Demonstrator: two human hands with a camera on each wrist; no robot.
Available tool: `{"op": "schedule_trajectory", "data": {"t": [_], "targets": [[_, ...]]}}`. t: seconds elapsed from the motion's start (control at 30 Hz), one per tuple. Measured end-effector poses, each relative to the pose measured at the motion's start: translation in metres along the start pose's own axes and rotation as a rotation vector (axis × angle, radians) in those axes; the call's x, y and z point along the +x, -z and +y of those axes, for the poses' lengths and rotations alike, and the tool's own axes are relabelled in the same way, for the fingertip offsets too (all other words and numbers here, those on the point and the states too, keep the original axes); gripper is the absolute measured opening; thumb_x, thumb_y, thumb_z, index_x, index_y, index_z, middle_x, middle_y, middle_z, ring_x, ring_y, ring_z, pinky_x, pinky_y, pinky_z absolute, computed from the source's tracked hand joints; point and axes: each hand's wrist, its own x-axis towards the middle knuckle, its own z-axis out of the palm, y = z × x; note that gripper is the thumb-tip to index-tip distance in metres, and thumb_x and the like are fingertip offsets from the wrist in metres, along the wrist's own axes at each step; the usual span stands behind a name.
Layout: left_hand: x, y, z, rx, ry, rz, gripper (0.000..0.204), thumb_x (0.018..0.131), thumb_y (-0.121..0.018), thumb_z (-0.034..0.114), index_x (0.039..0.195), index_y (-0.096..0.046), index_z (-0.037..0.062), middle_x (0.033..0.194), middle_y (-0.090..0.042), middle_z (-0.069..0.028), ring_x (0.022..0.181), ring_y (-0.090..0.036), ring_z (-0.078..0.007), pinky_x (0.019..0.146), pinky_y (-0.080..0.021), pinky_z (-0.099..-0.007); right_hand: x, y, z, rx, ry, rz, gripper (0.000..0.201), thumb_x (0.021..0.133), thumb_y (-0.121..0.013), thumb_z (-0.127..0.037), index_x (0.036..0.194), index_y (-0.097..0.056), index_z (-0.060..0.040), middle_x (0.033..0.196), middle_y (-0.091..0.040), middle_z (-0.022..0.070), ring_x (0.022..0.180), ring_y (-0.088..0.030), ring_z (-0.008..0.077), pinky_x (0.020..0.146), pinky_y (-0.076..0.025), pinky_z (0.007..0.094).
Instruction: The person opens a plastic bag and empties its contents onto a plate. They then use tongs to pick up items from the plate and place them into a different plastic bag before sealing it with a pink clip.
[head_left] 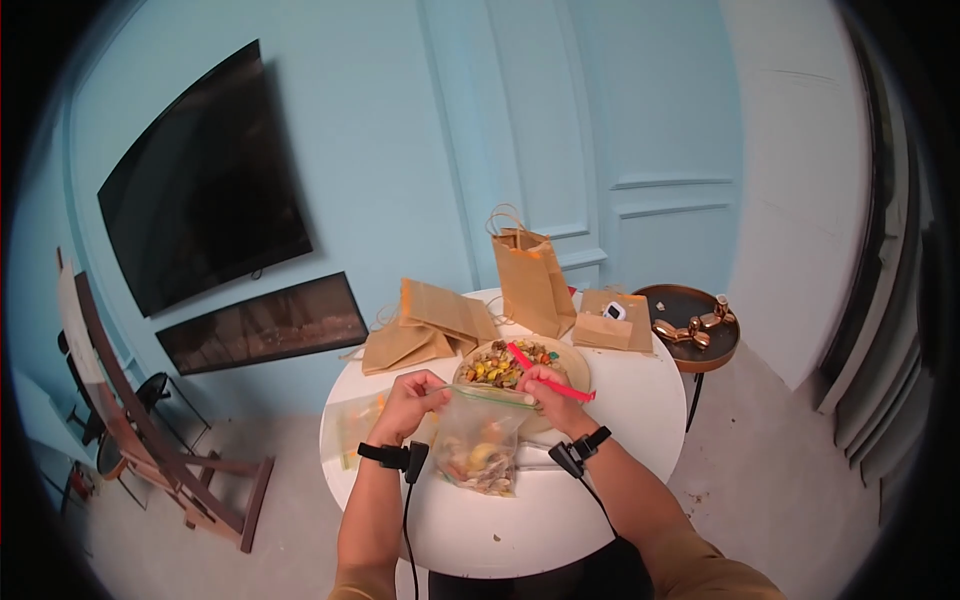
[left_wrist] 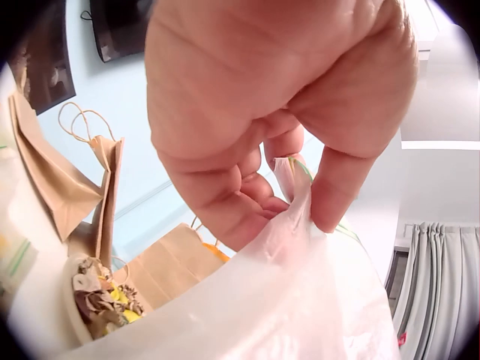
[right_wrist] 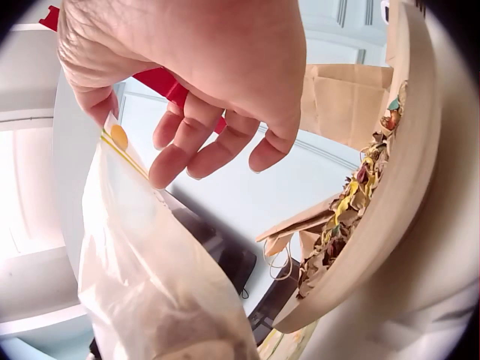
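A clear zip bag (head_left: 470, 425) with dried flowers and leaves in its lower part hangs upright over the front of the table, between both hands. My left hand (head_left: 408, 408) pinches the left end of its green-lined rim between thumb and fingers (left_wrist: 244, 217). At the other end, my right hand (head_left: 555, 398) holds the rim between thumb and forefinger. That same hand also keeps a long red plastic strip (head_left: 570, 389) across its palm; its kind is unclear. Just beyond the bag, a round wooden tray (right_wrist: 420, 161) bears a heap of dried petals and leaves (head_left: 490, 366).
Several brown paper bags (head_left: 533, 285) stand and lie along the back of the white round table (head_left: 440, 535). A small white device (head_left: 615, 312) rests at back right. Another zip bag (head_left: 352, 425) lies left. A side table (head_left: 690, 352) holds a copper-coloured figure (head_left: 690, 332).
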Motion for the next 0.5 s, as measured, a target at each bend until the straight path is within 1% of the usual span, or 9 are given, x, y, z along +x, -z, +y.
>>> {"op": "schedule_trajectory", "data": {"t": [0.03, 0.13, 0.17, 0.27, 0.33, 0.4, 0.43, 0.47, 0.5], "targets": [[0.007, 0.003, -0.007, -0.025, -0.016, 0.005, 0.007, 0.086, -0.074, 0.000, 0.086, -0.067, 0.0032, 0.078, -0.068, -0.0011, 0.069, -0.062, -0.0076, 0.062, -0.049, -0.0230, -0.004, 0.005, -0.006, -0.043, 0.005, 0.007, 0.013, 0.092, -0.066, -0.014, 0.101, -0.061, -0.0046, 0.093, -0.064, 0.0001, 0.085, -0.059, 0.0071, 0.078, -0.049, 0.0236], [0.010, -0.002, -0.008, -0.090, -0.032, 0.009, 0.007, 0.086, -0.073, -0.001, 0.086, -0.067, 0.0031, 0.078, -0.068, -0.0012, 0.068, -0.062, -0.0076, 0.062, -0.050, -0.0233, -0.008, 0.000, -0.012, 0.041, -0.044, 0.000, 0.019, 0.087, -0.074, -0.009, 0.100, -0.062, -0.0049, 0.091, -0.061, -0.0019, 0.080, -0.056, 0.0038, 0.071, -0.047, 0.0200], [0.008, -0.002, -0.011, -0.104, -0.021, 0.029, 0.008, 0.086, -0.073, -0.002, 0.087, -0.067, 0.0026, 0.079, -0.068, -0.0014, 0.067, -0.061, -0.0077, 0.063, -0.050, -0.0233, -0.009, -0.003, -0.014, 0.017, -0.034, 0.026, 0.022, 0.082, -0.078, -0.004, 0.098, -0.063, -0.0056, 0.088, -0.060, -0.0032, 0.078, -0.055, 0.0031, 0.068, -0.046, 0.0185], [0.002, 0.002, -0.025, -0.213, -0.005, 0.024, 0.010, 0.085, -0.074, -0.001, 0.089, -0.066, 0.0026, 0.080, -0.068, -0.0012, 0.068, -0.061, -0.0076, 0.063, -0.050, -0.0231, -0.012, -0.001, -0.002, -0.134, 0.017, 0.048, 0.019, 0.083, -0.079, -0.006, 0.094, -0.063, -0.0064, 0.086, -0.061, -0.0037, 0.076, -0.056, 0.0030, 0.067, -0.046, 0.0188], [-0.005, 0.004, -0.025, -0.289, -0.027, 0.023, 0.011, 0.085, -0.075, -0.001, 0.089, -0.065, 0.0029, 0.082, -0.067, -0.0009, 0.068, -0.062, -0.0076, 0.062, -0.051, -0.0228, -0.012, -0.002, -0.010, -0.141, -0.057, 0.113, 0.017, 0.084, -0.078, -0.006, 0.092, -0.064, -0.0064, 0.085, -0.062, -0.0039, 0.075, -0.056, 0.0028, 0.067, -0.046, 0.0187], [-0.011, 0.007, -0.034, -0.291, -0.017, 0.036, 0.011, 0.085, -0.075, -0.001, 0.089, -0.065, 0.0030, 0.081, -0.067, -0.0009, 0.068, -0.062, -0.0075, 0.062, -0.051, -0.0229, -0.008, -0.001, -0.014, -0.107, -0.120, 0.143, 0.015, 0.085, -0.077, -0.005, 0.091, -0.064, -0.0064, 0.087, -0.063, -0.0028, 0.076, -0.057, 0.0037, 0.069, -0.047, 0.0195], [-0.014, 0.007, -0.035, -0.213, 0.028, 0.050, 0.014, 0.084, -0.077, 0.002, 0.087, -0.063, 0.0054, 0.084, -0.067, -0.0007, 0.069, -0.061, -0.0085, 0.062, -0.050, -0.0230, -0.008, 0.000, -0.013, -0.069, -0.142, 0.147, 0.015, 0.085, -0.077, -0.004, 0.091, -0.063, -0.0062, 0.089, -0.064, -0.0015, 0.077, -0.058, 0.0047, 0.070, -0.048, 0.0203], [-0.013, 0.007, -0.036, -0.231, 0.036, 0.044, 0.011, 0.086, -0.074, -0.001, 0.090, -0.064, 0.0025, 0.080, -0.066, -0.0004, 0.068, -0.061, -0.0069, 0.061, -0.050, -0.0224, -0.010, 0.000, -0.010, -0.029, -0.167, 0.153, 0.015, 0.085, -0.076, -0.003, 0.091, -0.063, -0.0061, 0.091, -0.065, -0.0002, 0.078, -0.059, 0.0056, 0.072, -0.049, 0.0211], [-0.011, 0.006, -0.035, -0.277, 0.028, 0.026, 0.011, 0.086, -0.074, -0.001, 0.091, -0.064, 0.0026, 0.080, -0.066, 0.0000, 0.068, -0.061, -0.0065, 0.061, -0.050, -0.0221, -0.010, 0.000, -0.008, -0.016, -0.152, 0.134, 0.015, 0.085, -0.076, -0.003, 0.091, -0.063, -0.0061, 0.091, -0.065, -0.0001, 0.078, -0.060, 0.0058, 0.072, -0.049, 0.0211]]}}
